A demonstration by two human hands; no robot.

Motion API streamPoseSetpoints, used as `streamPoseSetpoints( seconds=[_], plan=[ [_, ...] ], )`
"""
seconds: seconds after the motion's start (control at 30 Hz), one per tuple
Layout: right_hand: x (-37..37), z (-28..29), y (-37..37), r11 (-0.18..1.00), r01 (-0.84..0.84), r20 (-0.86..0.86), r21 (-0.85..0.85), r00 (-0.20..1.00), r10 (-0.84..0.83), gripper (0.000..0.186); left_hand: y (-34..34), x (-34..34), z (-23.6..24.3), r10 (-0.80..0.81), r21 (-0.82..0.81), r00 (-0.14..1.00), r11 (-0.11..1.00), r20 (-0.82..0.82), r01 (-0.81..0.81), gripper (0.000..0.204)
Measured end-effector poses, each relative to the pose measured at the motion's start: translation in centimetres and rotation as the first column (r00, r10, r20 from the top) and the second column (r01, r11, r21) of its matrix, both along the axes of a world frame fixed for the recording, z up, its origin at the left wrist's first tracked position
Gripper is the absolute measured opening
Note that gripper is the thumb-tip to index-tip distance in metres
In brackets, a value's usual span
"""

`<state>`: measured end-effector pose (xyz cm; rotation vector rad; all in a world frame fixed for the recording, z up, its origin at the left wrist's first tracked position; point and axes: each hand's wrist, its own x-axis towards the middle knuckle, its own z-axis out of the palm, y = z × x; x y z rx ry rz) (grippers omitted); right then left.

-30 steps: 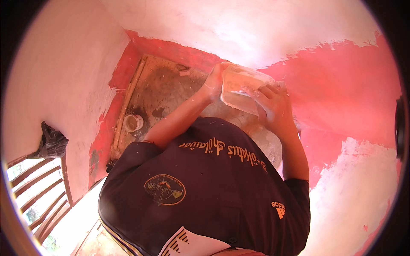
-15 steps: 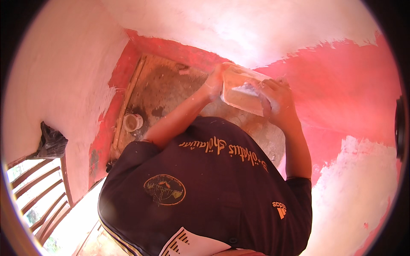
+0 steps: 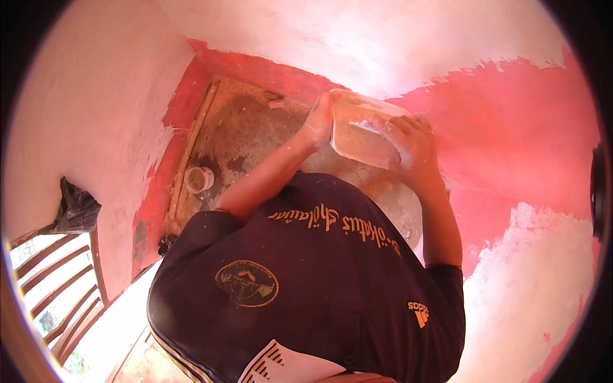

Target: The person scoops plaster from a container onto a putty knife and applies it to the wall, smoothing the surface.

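My left hand [image 3: 322, 121] grips the left end of a rectangular, see-through plastic tub [image 3: 359, 148], held tilted in front of my chest. Pale, wet-looking material coats its inside. Over the right end of the tub, my right hand [image 3: 412, 143] has its fingers curled down into it. Under those fingers shows the edge of a flat whitish piece [image 3: 369, 126], scraper-like, mostly hidden by the hand and glare.
Pink walls [image 3: 498, 121] with ragged whitish coating [image 3: 274, 32] surround me. A small round pot [image 3: 198, 180] stands on the stained floor [image 3: 255, 127] to the left. Further left are a slatted window [image 3: 60, 287] and a black plastic bag [image 3: 78, 210].
My right hand has shifted slightly up and left over the tub. The whitish piece under its fingers shows less than before. The tub has tilted a little.
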<state>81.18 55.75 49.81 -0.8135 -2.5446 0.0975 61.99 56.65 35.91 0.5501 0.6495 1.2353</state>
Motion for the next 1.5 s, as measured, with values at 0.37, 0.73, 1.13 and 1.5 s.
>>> streamPoseSetpoints(
  seconds=[0.37, 0.73, 1.13, 1.5],
  plan=[
    [1.6, 1.4, -1.4, 0.998, 0.045, -0.017, 0.033, 0.999, -0.044, 0.046, 0.1, 0.4, -0.5, -0.006, 0.052, 1.0, 0.999, -0.015, 0.007, 0.047],
    [1.8, -0.8, -2.8, 0.998, 0.046, 0.142, -0.03, 0.989, -0.041, 0.053, -2.0, 1.9, 0.6, 0.085, -0.086, 0.996, 0.993, 0.002, -0.084, 0.046],
    [4.3, 1.8, -2.7, 0.98, 0.18, -0.005, -0.083, 0.983, -0.181, 0.039, -1.6, 2.9, -1.8, -0.071, -0.024, 0.996, 0.997, 0.045, 0.073, 0.044],
    [4.6, -1.2, -5.2, 0.98, 0.107, -0.036, -0.169, 0.993, -0.114, 0.033, -3.4, 3.9, -1.5, -0.014, -0.025, 0.996, 1.0, -0.083, 0.012, 0.062]
  ],
)
